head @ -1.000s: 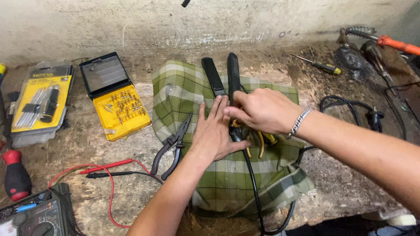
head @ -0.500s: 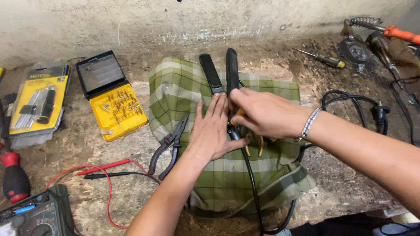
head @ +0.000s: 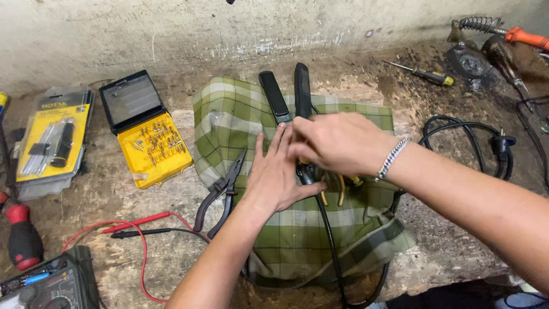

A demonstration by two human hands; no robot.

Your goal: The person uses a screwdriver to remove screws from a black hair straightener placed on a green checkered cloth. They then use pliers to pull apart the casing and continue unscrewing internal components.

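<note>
A black hair straightener (head: 287,94) with two long arms lies on a green checked cloth (head: 297,240), its black cord (head: 330,246) running toward me. My left hand (head: 275,174) rests flat on the cloth, pressing on the straightener's base. My right hand (head: 340,143) reaches over it with fingers curled at the hinge; whether it grips anything is hidden. Yellow-handled pliers (head: 337,189) lie partly under my hands.
Black long-nose pliers (head: 220,194) lie left of the cloth. An open yellow bit case (head: 150,137), a packaged tool set (head: 51,140), a multimeter (head: 46,283) with red and black probes (head: 137,224), a red-handled screwdriver (head: 23,240), a coiled plug cord (head: 474,143), a soldering iron (head: 503,34).
My view has shifted slightly. My right hand has moved a little left over the straightener's hinge; my left hand stays pressed on the cloth.
</note>
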